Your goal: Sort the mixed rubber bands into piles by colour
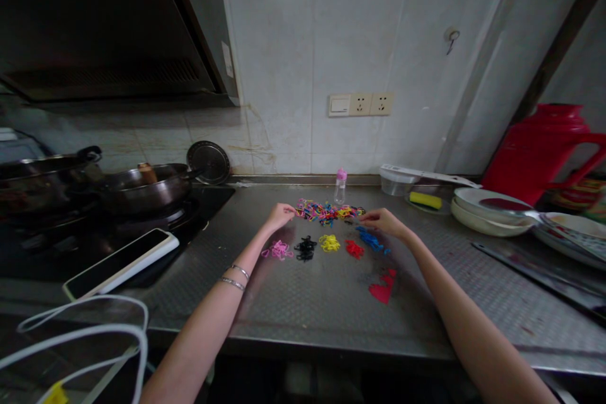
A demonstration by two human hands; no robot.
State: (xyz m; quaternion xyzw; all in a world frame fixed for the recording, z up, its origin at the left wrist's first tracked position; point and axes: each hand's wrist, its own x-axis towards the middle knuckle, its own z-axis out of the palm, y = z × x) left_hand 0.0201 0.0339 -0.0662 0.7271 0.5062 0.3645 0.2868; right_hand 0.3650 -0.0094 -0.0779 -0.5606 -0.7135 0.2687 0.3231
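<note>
A mixed heap of small coloured rubber bands (326,212) lies on the steel counter (303,309). At its left end is my left hand (283,216), the fingertips pinched together by the edge bands. My right hand (384,222) reaches the heap's right end with thumb and fingers close together. Whatever either fingertip grip holds is too small to make out. Nearer to me lie sorted piles: pink bands (278,250), black bands (305,247), yellow bands (329,242), red bands (354,249) and blue bands (371,240), the blue ones just below my right hand.
Behind the heap stands a small clear bottle with a pink cap (340,186). A red heart-patterned piece (383,287) lies at front right. Bowls (492,214) and a red thermos (534,151) are at right; a pan (146,189) and a white-edged device (120,265) at left.
</note>
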